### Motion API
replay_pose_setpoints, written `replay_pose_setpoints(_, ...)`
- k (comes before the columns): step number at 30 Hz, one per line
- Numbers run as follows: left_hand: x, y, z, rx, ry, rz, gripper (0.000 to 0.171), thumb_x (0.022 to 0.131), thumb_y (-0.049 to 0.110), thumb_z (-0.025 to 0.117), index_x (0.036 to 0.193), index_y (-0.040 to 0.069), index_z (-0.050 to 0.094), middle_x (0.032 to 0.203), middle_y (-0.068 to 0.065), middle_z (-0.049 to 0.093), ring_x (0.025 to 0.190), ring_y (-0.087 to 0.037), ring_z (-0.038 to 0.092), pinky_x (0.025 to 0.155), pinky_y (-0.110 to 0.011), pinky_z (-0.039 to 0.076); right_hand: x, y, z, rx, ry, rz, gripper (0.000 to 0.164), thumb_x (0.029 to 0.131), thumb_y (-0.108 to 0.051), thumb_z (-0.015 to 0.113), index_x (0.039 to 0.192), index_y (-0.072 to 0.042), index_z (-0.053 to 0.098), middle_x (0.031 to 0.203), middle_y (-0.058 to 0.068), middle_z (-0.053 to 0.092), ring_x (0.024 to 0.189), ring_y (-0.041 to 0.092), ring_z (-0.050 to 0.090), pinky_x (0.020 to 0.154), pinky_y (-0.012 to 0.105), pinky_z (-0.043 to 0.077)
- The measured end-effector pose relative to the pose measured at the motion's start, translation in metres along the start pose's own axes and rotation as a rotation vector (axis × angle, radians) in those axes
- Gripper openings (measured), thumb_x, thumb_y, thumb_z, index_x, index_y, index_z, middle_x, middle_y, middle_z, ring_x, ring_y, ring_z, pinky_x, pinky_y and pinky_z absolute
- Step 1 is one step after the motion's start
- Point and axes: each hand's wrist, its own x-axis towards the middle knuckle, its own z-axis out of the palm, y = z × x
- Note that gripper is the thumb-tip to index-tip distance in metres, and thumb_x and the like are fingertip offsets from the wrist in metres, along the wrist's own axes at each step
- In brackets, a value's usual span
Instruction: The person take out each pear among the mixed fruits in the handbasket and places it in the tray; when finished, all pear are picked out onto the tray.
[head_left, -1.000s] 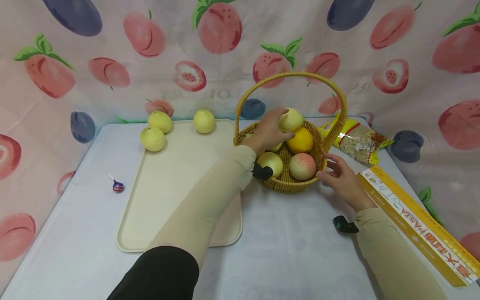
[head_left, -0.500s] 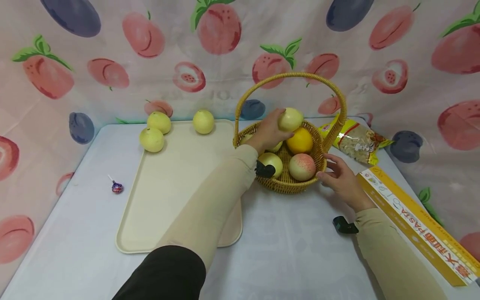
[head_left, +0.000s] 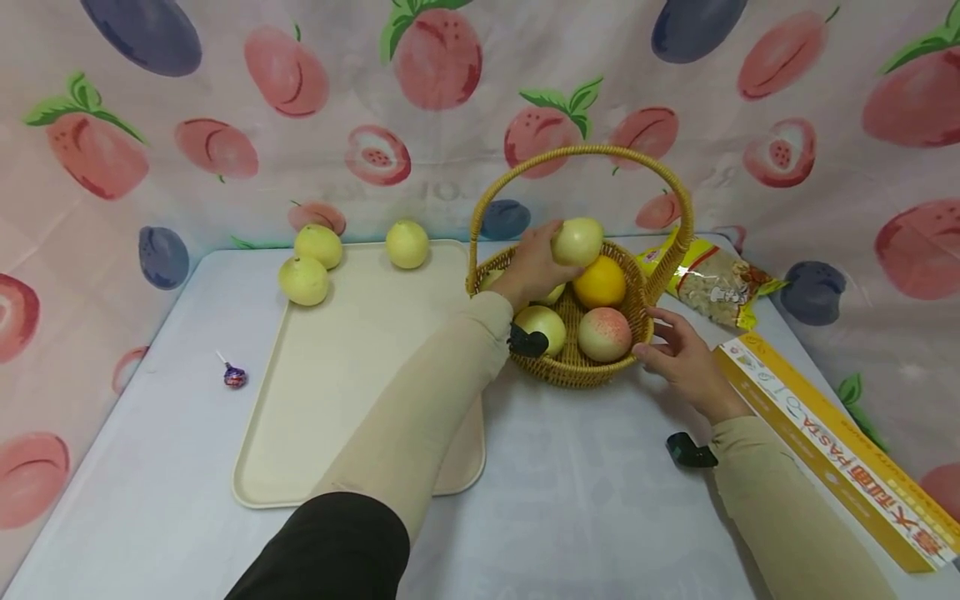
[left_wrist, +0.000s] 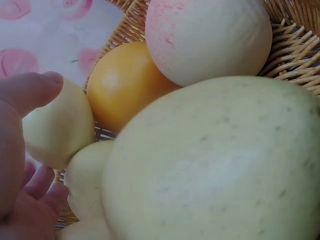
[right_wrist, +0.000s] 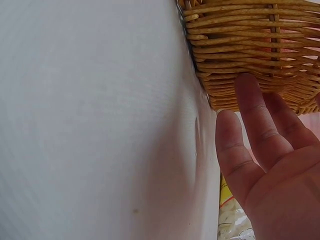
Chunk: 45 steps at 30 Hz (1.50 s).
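Head view: I look down on the surface (head_left: 585,500), the tray (head_left: 352,400) to my left, the wicker basket (head_left: 573,375) right beside it.
Held pear: this pear (head_left: 577,242) is at the back of the basket, below its arched handle; my left hand (head_left: 536,262) has thumb and fingers curled round it.
Basket side: my right hand (head_left: 682,358), fingers relaxed, touches the outside; I judge it steadies the basket rather than lifts it.
Basket fruit: an orange (head_left: 600,282), a peach (head_left: 604,333) and a front pear (head_left: 542,327) are in place, more pale fruit partly hidden by my wrist.
Tray fruit: a lone pear (head_left: 407,244) sits at the far edge, and two touching pears (head_left: 303,279) at the far-left corner.
Progress: I take the fruit sorting as partway; pears lie at both places, and whether mine is coming out or going in I cannot tell.
Untouched: the lollipop (head_left: 235,376), snack bag (head_left: 712,283) and pasta box (head_left: 840,450) lie outside both.
Left wrist view: my thumb presses the held pear, fingers below it, the orange just beside; letting go is not yet done.
Right wrist view: my fingers reach the wickerwork nearly straight, gripping nothing; the basket's filling is out of sight here.
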Motion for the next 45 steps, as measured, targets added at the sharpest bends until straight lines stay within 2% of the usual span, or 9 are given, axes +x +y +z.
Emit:
replay_pose_setpoints(3, 0.000, 0.000, 0.000, 0.017, -0.009, 0.029, 0.082, 0.095, 0.029, 0.071, 0.160, 0.016, 0.024, 0.162, -0.011, 0.020, 0.142, -0.026, 0.031, 0.108, -0.038, 0.038, 0.000, 0.000, 0.000, 0.002, 0.000, -0.001, 0.080, 0.099, -0.040, 0.062, 0.160, -0.015, 0.018, 0.161, 0.021, 0.024, 0.131, 0.044, 0.045, 0.086, 0.022, 0.051)
replay_pose_setpoints(7, 0.001, 0.001, 0.002, 0.024, -0.016, 0.065, 0.085, 0.094, 0.024, 0.073, 0.160, 0.013, 0.021, 0.162, -0.007, 0.025, 0.143, -0.022, 0.032, 0.110, -0.034, 0.035, 0.000, 0.001, 0.000, 0.005, -0.005, -0.010, 0.078, 0.100, -0.038, 0.062, 0.160, -0.015, 0.017, 0.160, 0.022, 0.024, 0.131, 0.044, 0.045, 0.086, 0.021, 0.051)
replay_pose_setpoints(10, 0.001, 0.003, 0.002, 0.036, -0.008, 0.043, 0.087, 0.093, 0.024, 0.073, 0.161, 0.014, 0.020, 0.159, -0.008, 0.028, 0.140, -0.022, 0.035, 0.109, -0.034, 0.037, -0.001, 0.001, 0.000, 0.005, -0.008, -0.025, 0.077, 0.101, -0.036, 0.060, 0.161, -0.015, 0.017, 0.160, 0.023, 0.024, 0.131, 0.044, 0.045, 0.086, 0.022, 0.051)
replay_pose_setpoints(17, -0.001, 0.007, 0.005, 0.053, -0.009, 0.016, 0.077, 0.094, 0.025, 0.072, 0.158, 0.017, 0.031, 0.152, -0.015, 0.028, 0.129, -0.026, 0.042, 0.100, -0.039, 0.044, -0.001, -0.001, 0.001, 0.003, -0.009, -0.026, 0.075, 0.102, -0.033, 0.059, 0.161, -0.015, 0.017, 0.160, 0.023, 0.025, 0.130, 0.042, 0.046, 0.087, 0.026, 0.052)
replay_pose_setpoints(24, 0.003, 0.002, 0.010, 0.064, -0.012, 0.077, 0.078, 0.093, 0.021, 0.073, 0.157, 0.013, 0.029, 0.155, -0.006, 0.036, 0.136, -0.020, 0.040, 0.102, -0.032, 0.041, 0.000, -0.003, 0.000, -0.008, -0.005, -0.023, 0.076, 0.101, -0.036, 0.060, 0.160, -0.015, 0.018, 0.160, 0.022, 0.025, 0.129, 0.042, 0.047, 0.087, 0.023, 0.050)
replay_pose_setpoints(28, 0.002, 0.002, 0.009, 0.088, -0.043, 0.109, 0.077, 0.091, 0.023, 0.075, 0.155, 0.011, 0.033, 0.154, -0.007, 0.038, 0.134, -0.020, 0.041, 0.102, -0.031, 0.041, -0.001, -0.003, 0.000, 0.001, -0.003, -0.019, 0.076, 0.101, -0.036, 0.061, 0.160, -0.015, 0.018, 0.160, 0.021, 0.025, 0.129, 0.042, 0.046, 0.085, 0.020, 0.050)
replay_pose_setpoints(33, -0.006, 0.003, 0.005, 0.126, -0.102, 0.182, 0.080, 0.089, 0.025, 0.077, 0.155, 0.008, 0.034, 0.153, -0.008, 0.041, 0.131, -0.020, 0.045, 0.102, -0.030, 0.040, -0.001, -0.002, 0.000, 0.005, -0.011, -0.015, 0.076, 0.101, -0.035, 0.061, 0.161, -0.015, 0.017, 0.160, 0.023, 0.025, 0.130, 0.043, 0.045, 0.088, 0.027, 0.052)
replay_pose_setpoints(39, -0.020, 0.008, -0.004, 0.116, -0.139, 0.258, 0.078, 0.087, 0.027, 0.078, 0.151, 0.008, 0.037, 0.143, -0.006, 0.048, 0.115, -0.016, 0.052, 0.092, -0.031, 0.046, 0.000, -0.001, 0.000, -0.009, -0.008, -0.006, 0.077, 0.102, -0.035, 0.060, 0.161, -0.016, 0.016, 0.160, 0.022, 0.024, 0.131, 0.043, 0.045, 0.090, 0.029, 0.052)
replay_pose_setpoints(45, -0.041, 0.015, -0.018, 0.077, -0.184, 0.272, 0.077, 0.086, 0.026, 0.076, 0.151, 0.010, 0.038, 0.138, -0.004, 0.050, 0.107, -0.016, 0.056, 0.084, -0.032, 0.049, -0.001, -0.001, 0.000, -0.019, -0.004, -0.006, 0.078, 0.101, -0.038, 0.061, 0.161, -0.015, 0.016, 0.160, 0.024, 0.025, 0.132, 0.044, 0.044, 0.088, 0.027, 0.052)
